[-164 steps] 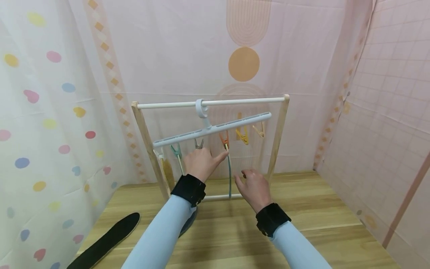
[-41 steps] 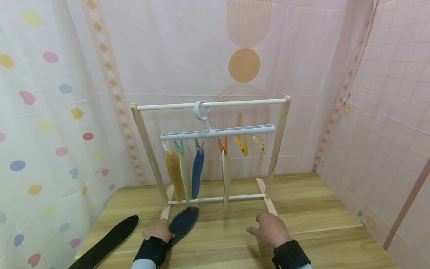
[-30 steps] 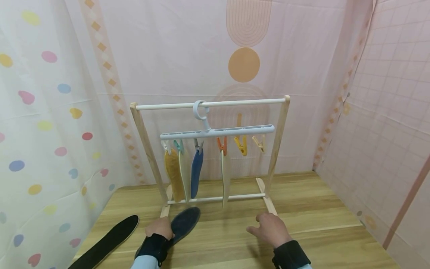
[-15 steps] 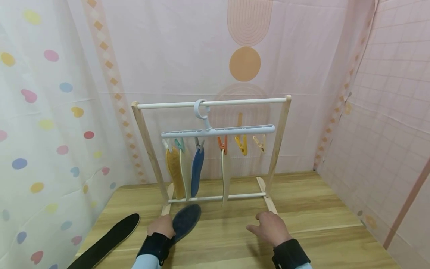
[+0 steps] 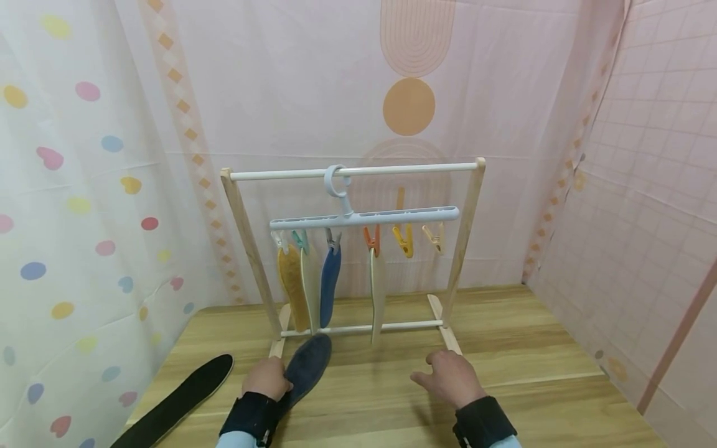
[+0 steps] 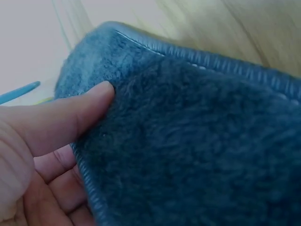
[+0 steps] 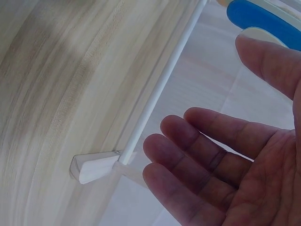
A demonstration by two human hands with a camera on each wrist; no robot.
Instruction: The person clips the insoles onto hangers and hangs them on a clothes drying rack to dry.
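My left hand [image 5: 266,378] pinches a dark blue-grey insole [image 5: 309,362] by its edge, low in front of the rack's left foot. The left wrist view shows its fuzzy face [image 6: 197,136] and stitched rim, thumb on top and fingers beneath. My right hand [image 5: 450,378] hovers near the rack's right foot with fingers loosely bent, holding nothing. Ahead, a pale blue hanger [image 5: 392,216] carries several clothes pegs. Hanging from pegs are a tan insole [image 5: 292,289], a pale one [image 5: 309,289], a blue one [image 5: 330,286] and a pale one [image 5: 378,295] under the orange peg [image 5: 372,240].
The hanger hooks over the white top bar [image 5: 414,168] of a wooden rack [image 5: 469,230]. A yellow peg [image 5: 403,241] and a cream peg [image 5: 434,238] hang at right with nothing in them. A black insole [image 5: 176,398] lies on the table [image 5: 538,367] at left.
Both hands have come down from the pegs, and the hanger hangs more level. The left hand has taken hold of the dark insole, whose far tip has risen slightly. The right hand has barely moved lately.
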